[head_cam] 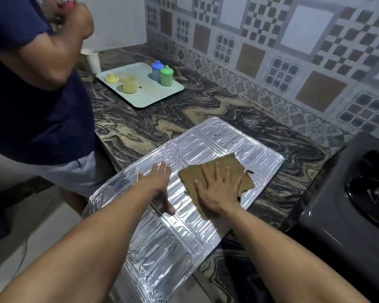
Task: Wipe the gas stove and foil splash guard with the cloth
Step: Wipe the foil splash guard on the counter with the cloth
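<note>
Both bare forearms enter from the near edge and reach over the foil splash guard point(184, 237), which lies flat on the marbled surface point(162, 119) with its near-left portion overhanging the surface's front edge. Ribbed embossing covers the foil; small brown specks show on its far panel.

Left hand point(160, 189): placed on the middle of the foil, palm down, fingers point(162, 169) extended and close together, holding nothing. Contact with the foil appears to be made, pressing it flat.

Right hand point(219, 191): laid flat on the brown cloth point(223, 169), fingers spread wide across it, pressing it onto the foil's right-hand part. The cloth is roughly square, frayed at its far-right corner, and lies wholly on the foil near that panel's right edge.

Gas stove point(348, 215): dark grey body with a glossy black top, at the right end of the surface, just beside the foil's right edge but apart from it.

Toward the far-left corner of the surface stands a pale tray point(144, 95) carrying a yellow cup point(129, 84), a small yellow item, a blue lidded cup point(158, 69) and a green lidded cup point(166, 75). A white cup point(92, 60) stands behind the tray.

A second person in a dark blue shirt point(31, 106) and grey shorts stands at the surface's left end. Patterned tiles point(271, 51) cover the wall behind.
</note>
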